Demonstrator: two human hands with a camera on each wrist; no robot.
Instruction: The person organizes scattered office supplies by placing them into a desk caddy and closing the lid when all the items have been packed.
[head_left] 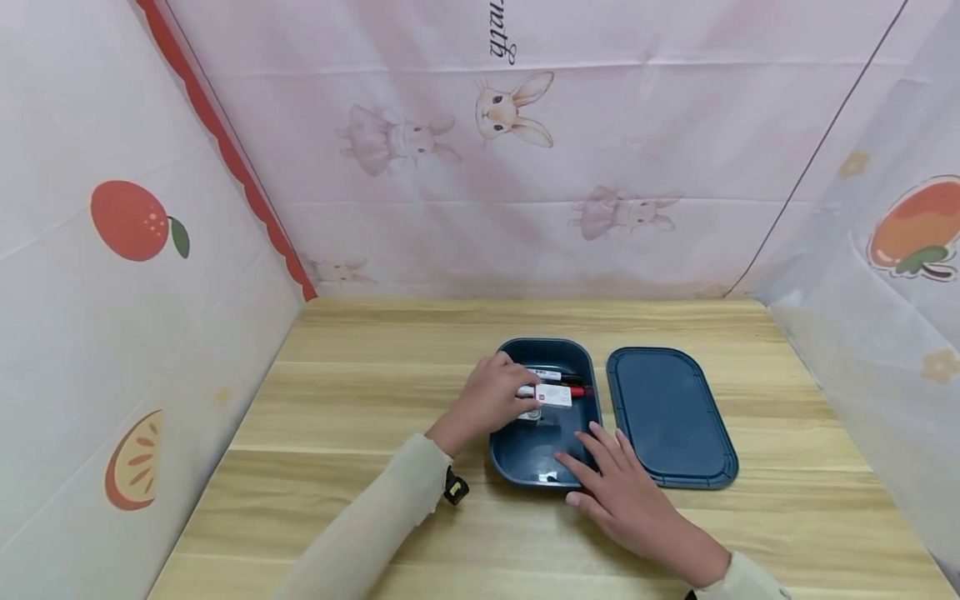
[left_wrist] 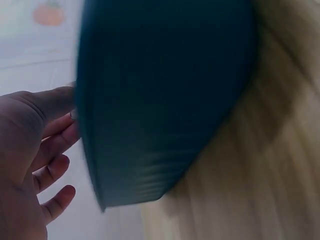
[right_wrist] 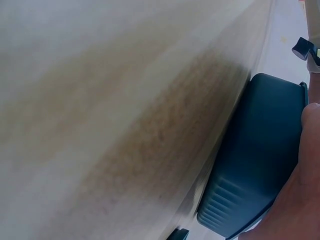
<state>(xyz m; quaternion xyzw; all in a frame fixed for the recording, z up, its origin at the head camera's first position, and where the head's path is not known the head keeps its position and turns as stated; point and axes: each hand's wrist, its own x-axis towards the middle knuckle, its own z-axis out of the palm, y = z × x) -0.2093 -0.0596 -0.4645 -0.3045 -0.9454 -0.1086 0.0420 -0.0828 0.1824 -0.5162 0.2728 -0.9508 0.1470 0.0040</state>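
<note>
A dark blue box (head_left: 525, 454) stands on the table, markers (head_left: 547, 375) lying across its far part. My left hand (head_left: 491, 396) reaches over its left rim and pinches a small white box (head_left: 554, 395) above the markers. Under those fingers, another whitish item (head_left: 531, 415) is partly hidden. In the left wrist view the blue box wall (left_wrist: 160, 100) hides the fingertips of my left hand (left_wrist: 37, 145). My right hand (head_left: 626, 500) is spread at the near right rim, fingers relaxed. The right wrist view shows my right hand (right_wrist: 295, 195) beside the blue box (right_wrist: 255, 160).
A dark blue lid (head_left: 672, 417) lies flat on the wooden table (head_left: 360, 400), just right of the box. Printed cloth walls (head_left: 420, 242) enclose the back and both sides of the table.
</note>
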